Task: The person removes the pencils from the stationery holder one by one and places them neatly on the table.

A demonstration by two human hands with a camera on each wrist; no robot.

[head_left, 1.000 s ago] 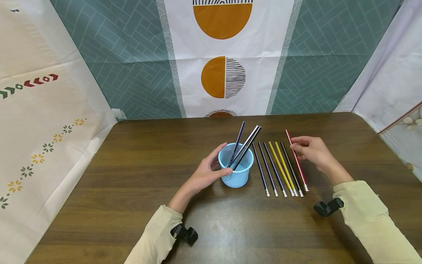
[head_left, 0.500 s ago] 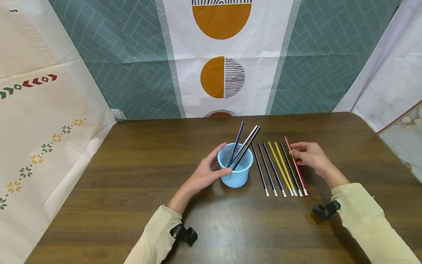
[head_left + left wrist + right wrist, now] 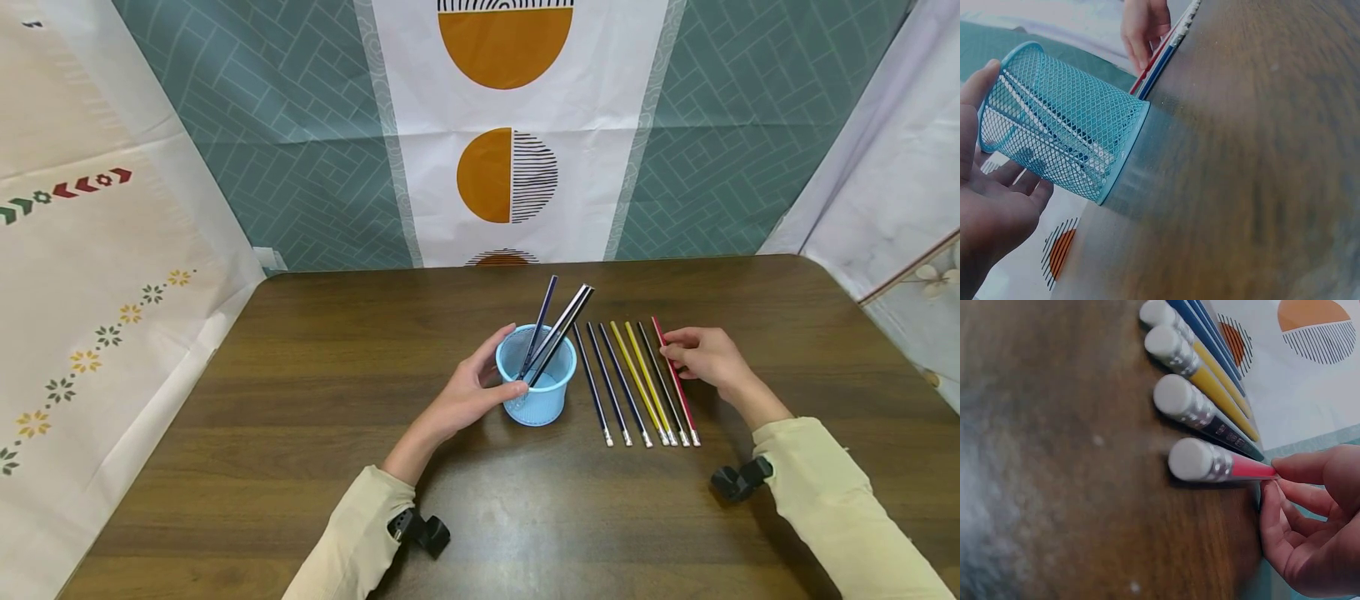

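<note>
My left hand (image 3: 474, 396) grips a light blue mesh pencil cup (image 3: 538, 408), thumb at the near rim and fingers round its left side. The cup stands upright on the table with several dark pencils (image 3: 572, 315) leaning in it. At the right end of a row of pencils, my right hand (image 3: 708, 358) pinches a red pencil (image 3: 1250, 467) between thumb and fingertips. The red pencil lies along the table, its white eraser end toward me. Left of it lie a black pencil (image 3: 660, 375), two yellow pencils (image 3: 636, 369) and three dark blue pencils (image 3: 618, 383).
The brown wooden table (image 3: 322, 417) extends on both sides of the cup and the row. A patterned cloth (image 3: 300, 167) hangs behind its far edge. Black cameras (image 3: 742, 478) are strapped to both wrists.
The red pencil and my right hand have come closer to me and slightly left, and the pencil now lies beside the black one. My left hand and the cup have stayed put.
</note>
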